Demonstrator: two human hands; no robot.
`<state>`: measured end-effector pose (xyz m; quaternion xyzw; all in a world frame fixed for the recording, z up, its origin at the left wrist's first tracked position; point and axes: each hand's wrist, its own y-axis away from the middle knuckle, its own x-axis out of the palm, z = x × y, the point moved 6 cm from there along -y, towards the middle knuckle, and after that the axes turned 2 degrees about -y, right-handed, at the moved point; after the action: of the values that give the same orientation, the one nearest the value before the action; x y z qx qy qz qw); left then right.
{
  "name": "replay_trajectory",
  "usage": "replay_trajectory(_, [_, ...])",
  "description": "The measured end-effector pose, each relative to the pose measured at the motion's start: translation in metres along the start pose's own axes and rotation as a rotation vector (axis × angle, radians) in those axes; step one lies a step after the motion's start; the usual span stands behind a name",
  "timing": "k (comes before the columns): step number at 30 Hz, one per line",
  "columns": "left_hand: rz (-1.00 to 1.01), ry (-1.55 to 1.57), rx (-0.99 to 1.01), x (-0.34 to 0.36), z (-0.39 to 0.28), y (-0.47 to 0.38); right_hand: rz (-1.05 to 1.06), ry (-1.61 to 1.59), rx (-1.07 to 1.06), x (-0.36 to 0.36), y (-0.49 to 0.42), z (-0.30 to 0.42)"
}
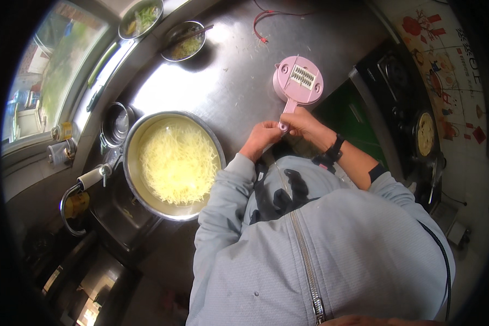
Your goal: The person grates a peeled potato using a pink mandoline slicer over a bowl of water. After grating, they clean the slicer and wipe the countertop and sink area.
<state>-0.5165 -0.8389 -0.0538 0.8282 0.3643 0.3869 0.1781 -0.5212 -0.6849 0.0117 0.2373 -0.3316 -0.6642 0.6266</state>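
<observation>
A pink plastic hand-held grater (pixel 298 79) with a round head and a toothed metal blade insert is held out over the steel counter. My right hand (pixel 305 122) grips its handle, wearing a black band at the wrist. At the handle's end, beside a small hanging hole, the bent fingers of my left hand (pixel 265 136) meet and pinch it. Left of my left forearm stands a large metal pot (pixel 222 163). Inside it lies a heap of pale yellow vegetable shreds (pixel 179 165), apparently in water.
Steel counter (pixel 236 91) carries scattered shreds and a red cable (pixel 258 26). A metal bowl with chopsticks (pixel 183 51) stands at the back; another bowl of greens (pixel 142 20) sits by the window. A faucet (pixel 71 203) is left; a pan with a flatbread (pixel 425 134) is right.
</observation>
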Motion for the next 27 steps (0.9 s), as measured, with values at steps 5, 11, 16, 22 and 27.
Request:
replay_trajectory(5, [0.005, 0.027, 0.026, 0.001, -0.004, 0.005, 0.052, 0.026, 0.039, -0.001, 0.002, 0.009])
replay_trajectory(11, [-0.031, 0.014, 0.045, -0.001, -0.005, 0.008, 0.111, 0.088, 0.133, -0.001, 0.004, 0.009])
replay_trajectory(16, [-0.017, -0.002, 0.064, -0.005, 0.000, 0.004, 0.090, 0.110, 0.103, 0.001, 0.003, 0.004])
replay_trajectory(22, [-0.020, -0.023, 0.096, -0.007, 0.005, -0.002, 0.023, 0.292, 0.047, -0.001, -0.001, 0.004])
replay_trajectory(27, [-0.024, 0.006, 0.089, 0.001, 0.007, -0.007, -0.076, 0.330, 0.038, -0.004, -0.004, 0.004])
